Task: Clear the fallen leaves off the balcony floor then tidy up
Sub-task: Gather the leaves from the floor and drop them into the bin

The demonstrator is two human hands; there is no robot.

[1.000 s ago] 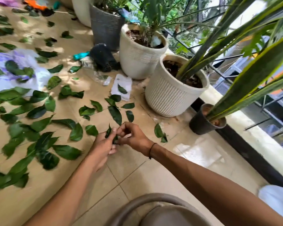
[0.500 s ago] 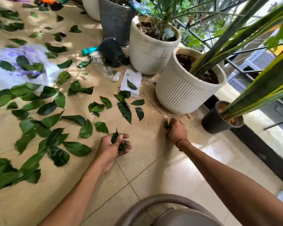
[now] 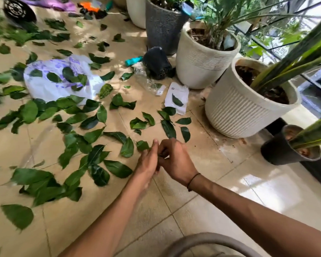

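Left hand (image 3: pixel 148 162) and right hand (image 3: pixel 174 160) meet above the floor (image 3: pixel 202 201) — right grip curled, contents unclear; left fingers straight beside leaves (image 3: pixel 100 160).

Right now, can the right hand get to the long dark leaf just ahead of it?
Probably yes: the long dark leaf lies flat on bare tile just beyond the right hand, nothing between them.

Two cream ribbed round planters stand along the right: the near one (image 3: pixel 245 108) holds long strap-leaved foliage, the far one (image 3: pixel 204 60) a leafy plant. A dark grey textured pot (image 3: pixel 163 26) stands behind them. A small black plastic pot (image 3: pixel 285 151) sits at the ledge. A black nursery pot (image 3: pixel 157 63) lies tipped beside a teal cylindrical object (image 3: pixel 133 61). A white-and-purple plastic bag (image 3: pixel 63 80) and a white paper packet (image 3: pixel 177 97) lie flat.
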